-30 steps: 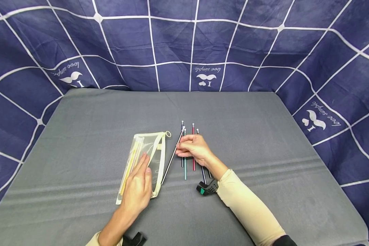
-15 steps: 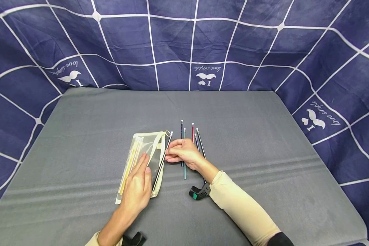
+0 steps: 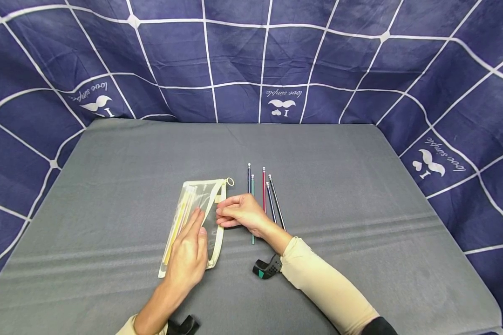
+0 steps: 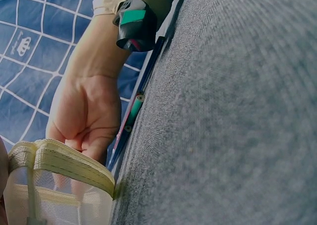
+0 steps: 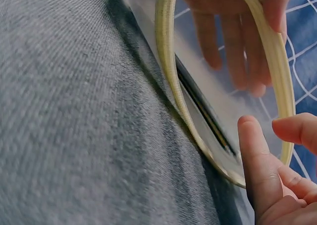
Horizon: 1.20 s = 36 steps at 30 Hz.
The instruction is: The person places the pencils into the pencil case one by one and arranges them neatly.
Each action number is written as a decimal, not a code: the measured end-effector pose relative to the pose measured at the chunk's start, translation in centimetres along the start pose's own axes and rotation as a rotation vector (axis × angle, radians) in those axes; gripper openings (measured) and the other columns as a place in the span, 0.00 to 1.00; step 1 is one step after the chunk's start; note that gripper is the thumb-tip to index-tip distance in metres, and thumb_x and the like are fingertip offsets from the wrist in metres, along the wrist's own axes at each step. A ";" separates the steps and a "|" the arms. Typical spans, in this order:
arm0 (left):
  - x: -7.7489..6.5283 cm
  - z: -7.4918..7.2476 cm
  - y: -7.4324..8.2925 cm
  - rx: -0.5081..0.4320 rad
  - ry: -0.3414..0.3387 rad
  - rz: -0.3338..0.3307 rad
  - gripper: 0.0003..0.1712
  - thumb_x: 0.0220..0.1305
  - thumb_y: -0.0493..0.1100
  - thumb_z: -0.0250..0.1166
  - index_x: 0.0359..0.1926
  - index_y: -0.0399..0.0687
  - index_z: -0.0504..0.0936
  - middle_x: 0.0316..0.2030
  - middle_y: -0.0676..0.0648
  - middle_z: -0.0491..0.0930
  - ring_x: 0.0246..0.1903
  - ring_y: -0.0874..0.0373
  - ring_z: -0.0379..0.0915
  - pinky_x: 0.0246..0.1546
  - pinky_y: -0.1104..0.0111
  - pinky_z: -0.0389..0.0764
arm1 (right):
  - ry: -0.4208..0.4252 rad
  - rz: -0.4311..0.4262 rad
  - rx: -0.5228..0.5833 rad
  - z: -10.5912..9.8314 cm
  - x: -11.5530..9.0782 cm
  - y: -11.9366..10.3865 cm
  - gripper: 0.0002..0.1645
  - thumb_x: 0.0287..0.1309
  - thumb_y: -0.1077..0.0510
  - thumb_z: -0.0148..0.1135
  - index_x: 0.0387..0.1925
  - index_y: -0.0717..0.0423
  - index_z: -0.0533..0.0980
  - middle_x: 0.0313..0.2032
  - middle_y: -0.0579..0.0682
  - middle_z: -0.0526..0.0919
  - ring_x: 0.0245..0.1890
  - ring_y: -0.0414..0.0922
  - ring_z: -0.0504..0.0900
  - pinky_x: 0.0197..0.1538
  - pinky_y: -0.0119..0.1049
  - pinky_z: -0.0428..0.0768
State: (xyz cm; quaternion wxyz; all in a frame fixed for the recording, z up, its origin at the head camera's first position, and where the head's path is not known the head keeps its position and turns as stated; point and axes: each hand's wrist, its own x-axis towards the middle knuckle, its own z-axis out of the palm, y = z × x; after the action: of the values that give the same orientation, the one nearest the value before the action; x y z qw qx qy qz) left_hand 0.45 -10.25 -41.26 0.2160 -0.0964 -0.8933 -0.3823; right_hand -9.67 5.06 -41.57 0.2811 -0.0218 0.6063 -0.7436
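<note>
A clear zip pencil pouch [image 3: 220, 237] with cream edging lies on the grey table, its zip side gaping. My left hand [image 3: 187, 249] rests on the pouch with straight fingers. At the gaping edge is my right hand [image 3: 244, 215]; in the right wrist view its thumb and forefinger stand apart with nothing between them. A dark pencil [image 5: 205, 106] lies inside the pouch in that view. Yellowish, pale pencils [image 3: 180, 223] show through the pouch's far left side. Right of it lie a blue pencil [image 3: 249, 174], a teal pencil [image 3: 253, 239] and a red pencil [image 3: 264, 181].
A second blue pencil [image 3: 270, 200] and a black pencil [image 3: 278, 204] lie beside the red one, partly under the right wrist. A ring pull [image 3: 229, 182] sits at the pouch's far corner. Blue gridded cloth [image 3: 234, 56] hangs behind the grey table [image 3: 339, 177].
My right hand has carried a dark pencil leftward to the pouch, into its opening, and let it go. The left hand has stayed in place on the pouch.
</note>
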 end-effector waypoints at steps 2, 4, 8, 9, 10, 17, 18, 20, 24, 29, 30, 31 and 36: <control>0.0 0.0 0.0 0.002 0.003 0.001 0.21 0.68 0.28 0.53 0.60 0.23 0.74 0.61 0.29 0.72 0.61 0.36 0.70 0.60 0.43 0.69 | -0.004 -0.009 -0.002 -0.1 -0.1 -0.1 0.18 0.58 0.75 0.59 0.50 0.81 0.74 0.30 0.59 0.86 0.26 0.42 0.86 0.38 0.37 0.87; 0.0 0.0 0.0 0.003 0.004 0.002 0.21 0.68 0.29 0.53 0.60 0.23 0.74 0.61 0.29 0.73 0.61 0.36 0.70 0.60 0.43 0.69 | -0.008 -0.015 -0.001 -0.1 -0.3 -0.3 0.18 0.58 0.75 0.59 0.50 0.81 0.74 0.30 0.58 0.86 0.26 0.42 0.86 0.38 0.38 0.87; 0.1 0.0 0.0 0.004 0.005 0.001 0.21 0.68 0.29 0.52 0.60 0.23 0.74 0.60 0.29 0.73 0.61 0.36 0.70 0.60 0.43 0.69 | -0.021 -0.024 -0.002 -0.1 -0.5 -0.5 0.19 0.59 0.74 0.60 0.51 0.82 0.73 0.30 0.60 0.85 0.26 0.43 0.86 0.38 0.39 0.87; 0.1 0.0 0.0 0.005 0.004 0.000 0.21 0.68 0.29 0.52 0.60 0.23 0.74 0.60 0.29 0.73 0.61 0.36 0.70 0.60 0.44 0.69 | -0.025 -0.026 -0.002 0.0 -0.5 -0.6 0.19 0.59 0.74 0.60 0.52 0.82 0.73 0.31 0.61 0.85 0.26 0.43 0.86 0.38 0.39 0.87; 0.1 0.0 0.0 0.006 0.004 -0.001 0.21 0.69 0.29 0.52 0.60 0.23 0.74 0.61 0.29 0.73 0.61 0.36 0.70 0.60 0.44 0.69 | -0.029 -0.030 -0.004 0.0 -0.6 -0.6 0.19 0.59 0.74 0.60 0.52 0.82 0.73 0.32 0.63 0.86 0.26 0.43 0.86 0.39 0.39 0.87; 0.1 -0.1 0.1 0.013 0.006 -0.012 0.21 0.69 0.30 0.52 0.60 0.25 0.74 0.61 0.30 0.73 0.62 0.37 0.70 0.61 0.46 0.68 | -0.028 -0.029 -0.013 -0.2 -0.7 -0.8 0.20 0.59 0.74 0.61 0.53 0.81 0.73 0.36 0.67 0.85 0.26 0.42 0.86 0.39 0.39 0.87; 0.1 -0.1 0.1 0.013 0.007 -0.012 0.21 0.69 0.29 0.52 0.60 0.25 0.74 0.61 0.30 0.73 0.62 0.37 0.69 0.61 0.46 0.68 | -0.027 -0.032 -0.016 -0.3 -0.7 -0.8 0.20 0.59 0.74 0.61 0.52 0.82 0.73 0.36 0.67 0.85 0.26 0.42 0.86 0.39 0.39 0.87; 0.1 -0.1 0.1 0.013 0.010 -0.009 0.21 0.68 0.29 0.52 0.60 0.24 0.74 0.61 0.30 0.73 0.62 0.37 0.70 0.61 0.46 0.68 | -0.021 -0.035 -0.019 -0.4 -0.7 -0.8 0.20 0.58 0.74 0.61 0.52 0.82 0.73 0.36 0.67 0.85 0.26 0.42 0.86 0.38 0.39 0.87; 0.1 0.0 0.1 0.012 0.015 0.000 0.21 0.68 0.29 0.52 0.60 0.24 0.74 0.61 0.30 0.73 0.61 0.37 0.70 0.61 0.46 0.68 | -0.002 -0.037 -0.036 -0.7 -0.7 -1.0 0.19 0.58 0.74 0.62 0.50 0.81 0.74 0.35 0.67 0.86 0.26 0.41 0.85 0.36 0.37 0.87; 0.1 0.0 0.1 0.010 0.015 -0.001 0.21 0.68 0.29 0.52 0.60 0.24 0.74 0.61 0.30 0.73 0.61 0.37 0.70 0.61 0.45 0.68 | 0.011 -0.027 -0.044 -1.0 -0.9 -1.3 0.18 0.57 0.74 0.62 0.49 0.80 0.74 0.38 0.70 0.85 0.26 0.42 0.85 0.37 0.37 0.87; 0.1 0.0 0.1 0.009 0.015 -0.002 0.21 0.68 0.29 0.52 0.60 0.24 0.74 0.61 0.30 0.73 0.61 0.37 0.70 0.61 0.45 0.68 | 0.014 -0.027 -0.046 -1.0 -0.9 -1.3 0.18 0.57 0.74 0.63 0.49 0.80 0.75 0.38 0.70 0.85 0.26 0.42 0.85 0.36 0.37 0.87; 0.1 0.0 0.1 0.009 0.016 -0.003 0.21 0.68 0.29 0.52 0.60 0.24 0.74 0.61 0.30 0.73 0.61 0.36 0.70 0.61 0.45 0.68 | 0.018 -0.028 -0.047 -1.1 -0.9 -1.3 0.17 0.56 0.74 0.63 0.48 0.80 0.75 0.37 0.69 0.85 0.26 0.42 0.85 0.36 0.36 0.87; 0.1 0.0 0.1 0.009 0.018 -0.004 0.21 0.68 0.29 0.52 0.59 0.24 0.74 0.61 0.30 0.73 0.61 0.37 0.70 0.61 0.45 0.68 | 0.037 -0.038 -0.056 -1.7 -0.9 -1.4 0.18 0.56 0.74 0.63 0.48 0.80 0.75 0.35 0.68 0.85 0.24 0.41 0.85 0.34 0.34 0.87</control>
State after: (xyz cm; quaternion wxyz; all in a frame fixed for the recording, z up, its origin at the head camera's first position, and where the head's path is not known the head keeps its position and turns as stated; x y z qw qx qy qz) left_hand 0.41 -10.16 -41.17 0.2239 -0.0901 -0.8931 -0.3797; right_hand -10.07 7.18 -40.46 0.2548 -0.0274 0.6315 -0.7318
